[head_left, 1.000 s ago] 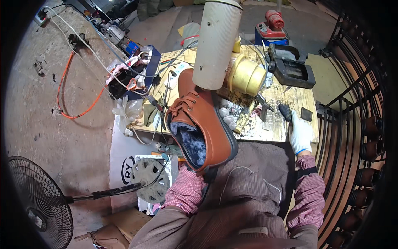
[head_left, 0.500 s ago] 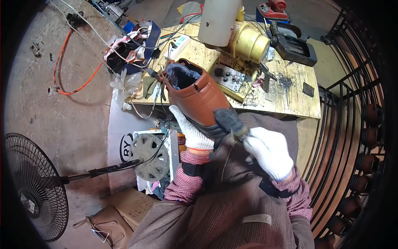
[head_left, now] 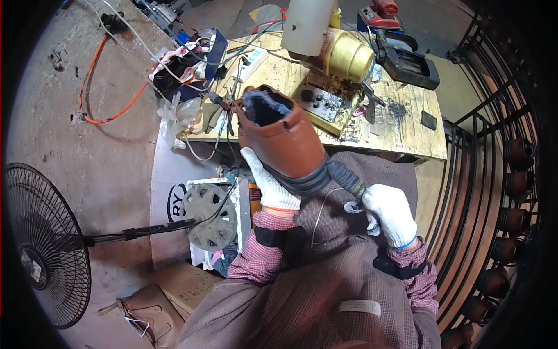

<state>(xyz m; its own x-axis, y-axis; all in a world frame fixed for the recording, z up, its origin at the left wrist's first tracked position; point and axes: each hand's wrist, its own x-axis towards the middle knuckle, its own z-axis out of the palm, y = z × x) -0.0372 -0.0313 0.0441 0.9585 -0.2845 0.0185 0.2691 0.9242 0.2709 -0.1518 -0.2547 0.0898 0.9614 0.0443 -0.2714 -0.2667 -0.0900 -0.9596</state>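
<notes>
A brown leather boot with a dark fleece lining and a black sole sits over my lap, opening turned away from me. My left hand, in a white knit glove, grips it from below at the sole. My right hand, also gloved, holds a dark-handled tool whose tip meets the boot's sole edge. A thin thread or wire loops down from the tool across my lap.
A wooden workbench ahead carries a brass-coloured machine with a white cylinder, a black case and small tools. A floor fan stands at left, a fan grille and cardboard box below the bench, black metal railing at right.
The boot was turned over from sole-side toward me to opening away. My right hand came back from the bench with the tool and brought it to the sole edge.
</notes>
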